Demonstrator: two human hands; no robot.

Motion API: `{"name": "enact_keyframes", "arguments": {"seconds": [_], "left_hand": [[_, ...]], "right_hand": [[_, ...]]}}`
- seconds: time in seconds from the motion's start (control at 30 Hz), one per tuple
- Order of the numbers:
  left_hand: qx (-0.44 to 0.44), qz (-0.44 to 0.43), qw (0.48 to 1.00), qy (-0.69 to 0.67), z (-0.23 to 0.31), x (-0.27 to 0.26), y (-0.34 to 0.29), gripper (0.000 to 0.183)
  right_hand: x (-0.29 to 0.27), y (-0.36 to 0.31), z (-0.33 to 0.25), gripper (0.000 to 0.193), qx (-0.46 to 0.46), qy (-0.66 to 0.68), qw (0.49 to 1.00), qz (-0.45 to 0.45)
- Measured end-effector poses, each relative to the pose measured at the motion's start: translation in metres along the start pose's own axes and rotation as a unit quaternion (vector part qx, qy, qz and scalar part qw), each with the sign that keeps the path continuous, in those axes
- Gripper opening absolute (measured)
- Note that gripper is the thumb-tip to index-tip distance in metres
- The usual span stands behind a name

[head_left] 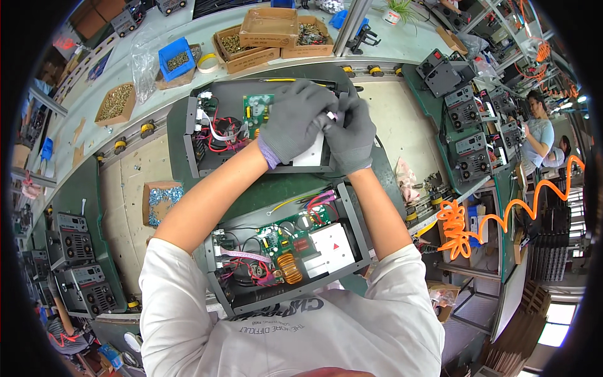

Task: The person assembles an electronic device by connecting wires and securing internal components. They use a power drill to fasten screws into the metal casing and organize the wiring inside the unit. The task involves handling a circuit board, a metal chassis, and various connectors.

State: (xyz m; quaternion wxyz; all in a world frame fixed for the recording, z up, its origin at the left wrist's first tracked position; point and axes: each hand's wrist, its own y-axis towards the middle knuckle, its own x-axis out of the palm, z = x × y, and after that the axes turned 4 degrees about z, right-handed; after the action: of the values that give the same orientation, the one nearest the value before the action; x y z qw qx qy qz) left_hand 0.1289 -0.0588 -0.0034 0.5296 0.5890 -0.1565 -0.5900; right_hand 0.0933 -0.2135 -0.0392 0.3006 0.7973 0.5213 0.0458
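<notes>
Both my hands wear grey gloves and meet over the right part of an open dark metal machine case [182,133]. My left hand [295,122] reaches across a green circuit board [254,108], its fingers bent together; what they grip is hidden. Beside it my right hand [352,135] is closed, with a small white connector [331,116] showing at its fingertips and a bit of purple wire near it. Red and black wires and a pale ribbon cable [221,133] fill the case's left end. Closer to me sits a second open case [282,300] with a circuit board, copper coil [289,268] and white plate [331,250].
A carton of bluish screws [164,202] lies at left. Beyond the cases stand a blue bin [176,58], a tray of brass-coloured fasteners [115,104] and cardboard boxes [269,26]. Finished-looking machines [471,154] line the right; an orange coiled hose [455,229] hangs there. Other people work farther off.
</notes>
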Motion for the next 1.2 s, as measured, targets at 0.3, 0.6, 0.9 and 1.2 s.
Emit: {"name": "enact_keyframes", "arguments": {"seconds": [0.3,0.6,0.9,1.2], "left_hand": [[0.037,-0.033,0.982,0.182,-0.015,-0.007,0.004,0.021],[0.063,-0.082,0.969,0.224,-0.005,-0.008,0.003,0.031],[0.059,-0.04,0.973,0.22,-0.007,-0.007,0.002,0.024],[0.057,-0.039,0.975,0.212,-0.007,-0.001,0.003,0.019]], "right_hand": [[0.003,0.002,-0.005,0.045,0.1,0.161,0.982,-0.002],[0.006,-0.002,0.004,0.039,0.044,0.104,0.993,0.045],[0.009,-0.003,-0.004,0.038,0.047,0.086,0.993,0.068],[0.012,-0.006,0.006,0.036,0.034,0.101,0.991,0.078]]}}
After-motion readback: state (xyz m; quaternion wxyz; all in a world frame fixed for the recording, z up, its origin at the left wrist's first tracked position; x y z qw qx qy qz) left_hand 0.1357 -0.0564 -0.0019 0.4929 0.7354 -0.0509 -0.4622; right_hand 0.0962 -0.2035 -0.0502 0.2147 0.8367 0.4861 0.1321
